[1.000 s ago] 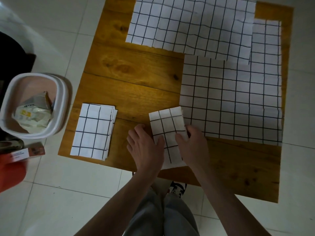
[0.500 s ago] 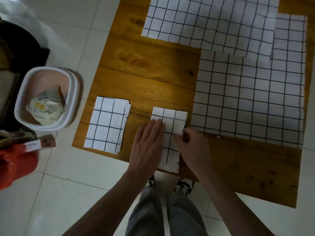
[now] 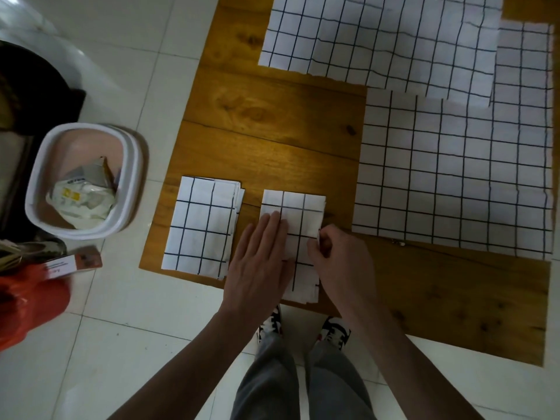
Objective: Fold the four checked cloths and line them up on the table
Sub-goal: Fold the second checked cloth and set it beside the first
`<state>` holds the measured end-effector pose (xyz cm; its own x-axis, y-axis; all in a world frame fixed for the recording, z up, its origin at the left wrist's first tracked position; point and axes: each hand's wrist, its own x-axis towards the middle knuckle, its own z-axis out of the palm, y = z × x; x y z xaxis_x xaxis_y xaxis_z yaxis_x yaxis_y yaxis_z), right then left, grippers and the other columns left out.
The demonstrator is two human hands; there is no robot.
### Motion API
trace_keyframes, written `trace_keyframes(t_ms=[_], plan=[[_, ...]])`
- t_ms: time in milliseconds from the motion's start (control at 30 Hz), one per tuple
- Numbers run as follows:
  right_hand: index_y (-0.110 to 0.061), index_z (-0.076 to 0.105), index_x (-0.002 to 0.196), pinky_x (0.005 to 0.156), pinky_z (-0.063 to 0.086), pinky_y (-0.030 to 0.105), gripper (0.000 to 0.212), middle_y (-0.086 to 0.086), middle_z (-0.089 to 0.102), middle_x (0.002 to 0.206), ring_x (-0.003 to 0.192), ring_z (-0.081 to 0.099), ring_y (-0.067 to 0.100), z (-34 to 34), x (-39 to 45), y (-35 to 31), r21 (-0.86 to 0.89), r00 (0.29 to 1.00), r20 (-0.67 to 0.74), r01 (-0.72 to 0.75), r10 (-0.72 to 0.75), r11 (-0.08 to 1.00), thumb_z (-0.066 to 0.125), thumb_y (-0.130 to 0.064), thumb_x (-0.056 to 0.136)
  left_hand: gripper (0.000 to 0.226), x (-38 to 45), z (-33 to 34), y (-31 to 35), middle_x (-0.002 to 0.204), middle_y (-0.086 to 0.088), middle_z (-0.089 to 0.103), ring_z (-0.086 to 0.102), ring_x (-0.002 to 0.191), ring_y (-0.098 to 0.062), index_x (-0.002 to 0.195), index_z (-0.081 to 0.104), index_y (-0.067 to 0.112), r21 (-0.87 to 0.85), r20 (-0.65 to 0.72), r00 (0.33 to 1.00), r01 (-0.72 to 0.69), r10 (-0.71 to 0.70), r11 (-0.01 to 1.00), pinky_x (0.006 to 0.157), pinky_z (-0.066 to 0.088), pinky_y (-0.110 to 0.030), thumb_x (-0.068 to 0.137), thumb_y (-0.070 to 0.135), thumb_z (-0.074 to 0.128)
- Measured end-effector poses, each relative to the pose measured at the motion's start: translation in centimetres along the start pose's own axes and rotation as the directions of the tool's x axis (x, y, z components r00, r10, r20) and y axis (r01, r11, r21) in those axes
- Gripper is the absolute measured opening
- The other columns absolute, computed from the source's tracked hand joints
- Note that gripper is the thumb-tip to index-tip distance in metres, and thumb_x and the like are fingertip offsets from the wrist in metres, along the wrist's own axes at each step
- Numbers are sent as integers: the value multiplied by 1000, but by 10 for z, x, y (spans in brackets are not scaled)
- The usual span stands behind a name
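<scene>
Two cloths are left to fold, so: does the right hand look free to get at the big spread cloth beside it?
Probably yes. The right hand is pinching the edge of the folded cloth, and the spread cloth lies flat just to its right, with only bare table between.

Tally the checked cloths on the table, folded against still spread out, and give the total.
Folded: 2, the left folded cloth and the one under the hands.
Spread out: 2, the far cloth and the near-right cloth.
Total: 4.
</scene>
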<state>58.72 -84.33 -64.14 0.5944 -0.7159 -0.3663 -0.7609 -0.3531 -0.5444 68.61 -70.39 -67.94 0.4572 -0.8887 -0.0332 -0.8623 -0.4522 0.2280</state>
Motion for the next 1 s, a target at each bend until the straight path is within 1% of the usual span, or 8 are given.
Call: trace_keyframes(t_ms=[100,233,333,500,633,767,900,1000], plan=[[-25,60,95,68,56,32,14,-10,60,80,72,57,7,3,0,2,-66,999,0,34,-35,997,65,-38,99,64,-3,2,-2,169,-16,28,21,159,-29,161,33,4,-12,-12,1000,11,-11,1000,128,23,-48,107,37,43],[-26,57,95,70,55,33,23,-10,58,81,73,56,9,2,-2,5,-160,996,-71,41,-53,986,70,-44,94,65,-3,3,2,168,-18,31,23,158,-32,160,33,2,-22,-18,1000,24,-24,999,128,25,-50,105,35,42],[-26,51,105,77,52,32,35,-8,57,93,83,56,10,1,-3,4,-210,994,-99,16,-38,978,72,-49,90,64,-2,2,7,165,-20,35,28,156,-34,158,36,1,-30,-15,998,53,-54,998,125,31,-54,104,34,38],[-23,51,119,91,49,35,38,-1,59,113,103,59,17,-8,-13,-9,-197,991,-115,43,-67,979,67,-48,94,63,3,-18,17,161,-21,42,38,151,-36,156,39,2,-64,-19,996,89,-91,994,120,39,-56,103,31,57],[-18,52,139,105,47,41,51,6,59,136,126,57,24,-32,-35,-22,-262,987,-112,86,-119,961,56,-50,100,59,10,-63,33,160,-18,44,39,151,-33,154,43,5,-133,-35,996,83,-88,988,123,31,-49,108,41,36],[-12,50,147,115,40,44,57,12,55,149,140,52,29,-74,-66,-37,-298,974,-129,140,-185,944,55,-46,102,58,6,-119,47,156,-17,50,44,147,-34,152,46,5,-179,-47,994,85,-95,980,122,31,-49,109,41,34],[-12,46,153,121,36,47,59,10,49,157,148,42,26,-130,-97,-57,-312,965,-120,187,-234,931,40,-49,106,59,-1,-178,62,152,-14,55,48,145,-32,151,49,7,-220,-18,996,81,-87,972,120,38,-54,110,45,31],[-14,42,156,122,34,49,60,7,43,161,152,34,22,-182,-123,-76,-295,950,-147,222,-274,929,37,-51,108,60,-4,-225,74,152,-12,56,47,145,-30,151,50,8,-244,-45,997,46,-59,969,122,35,-54,111,49,31]])
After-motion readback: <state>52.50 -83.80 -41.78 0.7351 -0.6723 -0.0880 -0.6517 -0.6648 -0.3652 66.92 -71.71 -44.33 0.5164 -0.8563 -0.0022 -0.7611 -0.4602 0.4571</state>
